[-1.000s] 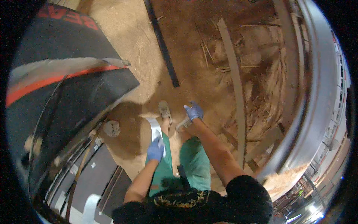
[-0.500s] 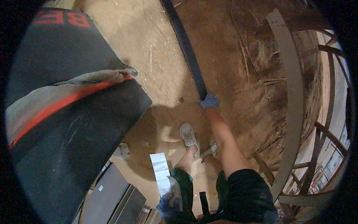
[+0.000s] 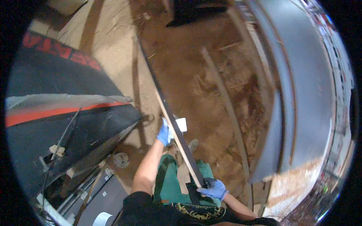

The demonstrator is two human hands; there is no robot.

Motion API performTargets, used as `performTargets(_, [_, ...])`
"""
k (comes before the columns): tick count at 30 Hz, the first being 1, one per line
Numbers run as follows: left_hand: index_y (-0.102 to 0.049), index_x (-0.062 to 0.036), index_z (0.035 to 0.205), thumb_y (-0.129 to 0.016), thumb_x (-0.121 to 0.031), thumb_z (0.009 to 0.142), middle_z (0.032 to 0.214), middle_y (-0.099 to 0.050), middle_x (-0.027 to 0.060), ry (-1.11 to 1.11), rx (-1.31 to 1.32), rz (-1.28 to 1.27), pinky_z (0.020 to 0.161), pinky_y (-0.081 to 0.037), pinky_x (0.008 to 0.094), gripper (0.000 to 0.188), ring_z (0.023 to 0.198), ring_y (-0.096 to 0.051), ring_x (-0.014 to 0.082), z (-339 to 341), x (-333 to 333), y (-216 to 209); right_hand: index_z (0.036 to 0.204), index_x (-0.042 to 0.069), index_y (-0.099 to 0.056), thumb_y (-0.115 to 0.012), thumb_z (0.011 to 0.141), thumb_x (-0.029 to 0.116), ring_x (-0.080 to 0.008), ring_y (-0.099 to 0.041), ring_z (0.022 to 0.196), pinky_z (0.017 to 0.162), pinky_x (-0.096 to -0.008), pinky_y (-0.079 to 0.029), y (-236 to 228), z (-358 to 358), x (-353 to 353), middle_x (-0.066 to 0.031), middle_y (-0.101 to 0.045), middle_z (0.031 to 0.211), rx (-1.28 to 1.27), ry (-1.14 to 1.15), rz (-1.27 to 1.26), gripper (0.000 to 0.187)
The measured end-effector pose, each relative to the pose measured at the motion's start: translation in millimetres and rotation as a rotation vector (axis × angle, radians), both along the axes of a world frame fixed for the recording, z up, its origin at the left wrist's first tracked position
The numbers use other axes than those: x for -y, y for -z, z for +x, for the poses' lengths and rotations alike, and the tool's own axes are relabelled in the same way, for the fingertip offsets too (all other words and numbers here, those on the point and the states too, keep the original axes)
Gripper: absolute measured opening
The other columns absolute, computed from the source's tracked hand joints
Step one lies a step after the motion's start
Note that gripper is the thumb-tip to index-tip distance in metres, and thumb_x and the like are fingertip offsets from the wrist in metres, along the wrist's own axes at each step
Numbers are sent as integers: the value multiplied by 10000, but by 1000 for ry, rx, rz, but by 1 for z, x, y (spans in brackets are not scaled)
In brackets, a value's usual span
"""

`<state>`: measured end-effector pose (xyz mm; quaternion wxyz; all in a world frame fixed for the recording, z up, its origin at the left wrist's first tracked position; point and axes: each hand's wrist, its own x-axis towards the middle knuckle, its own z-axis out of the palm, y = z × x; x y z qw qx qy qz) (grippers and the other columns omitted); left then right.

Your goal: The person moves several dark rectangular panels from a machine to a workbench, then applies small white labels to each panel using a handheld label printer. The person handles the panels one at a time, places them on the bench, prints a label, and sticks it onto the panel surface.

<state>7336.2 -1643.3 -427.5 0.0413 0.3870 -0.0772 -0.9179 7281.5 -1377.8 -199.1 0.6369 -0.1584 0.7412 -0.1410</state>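
A long narrow dark board with a pale edge slants from the far side toward my waist. My left hand, in a blue glove, is closed round its middle part; some of its fingers are hidden by the board. White paper sticks out at the board's other side, beside this hand, which seems to hold it too. My right hand, also gloved in blue, grips the board's near end by my hip.
To the left stands a large dark panel with a red band and grey cloth. Large grey sheets are stacked on the right. A curved strip of wood crosses the brown ground. More dark boards lie at the lower left.
My right hand has drawn back to my waist with the board. My left hand has come forward and up onto the board's middle, bringing the paper. The whole view has shifted.
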Motion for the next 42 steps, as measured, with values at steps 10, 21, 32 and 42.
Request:
performTargets(10, [-456,-176,1027,-632,-354,755,951,-535,23,348,-243,5,791,-443,370,370,881,-527,192,11,-145,-153,1169,213,-400,-583,638,535,-299,-598,632,747,-457,-402,-144,64,-269,-98,-623,706,-617,-267,419,647])
performTargets(21, [-632,-53,903,-461,-664,715,701,-619,126,1354,-443,-710,647,-479,334,661,663,-596,236,-59,-357,-293,1159,175,-475,-657,604,104,-246,-607,794,736,-322,-469,-225,143,-451,-123,-627,867,-887,700,452,588])
performTargets(32, [-550,-83,1042,-565,-503,742,983,-600,132,1528,-751,-905,768,-482,347,516,894,-580,196,-212,-443,-374,1057,110,-544,-579,662,356,-333,-583,778,670,-418,-469,-219,54,-585,-171,-604,865,-1288,479,680,467])
performTargets(42, [-539,-22,1078,-539,-248,826,1036,-575,115,990,-688,-1290,769,-465,265,338,884,-570,158,-151,-326,-377,1048,30,-571,-621,752,255,-176,-540,917,810,-281,-418,-158,-119,-514,-89,-591,1019,-1254,1343,-278,375])
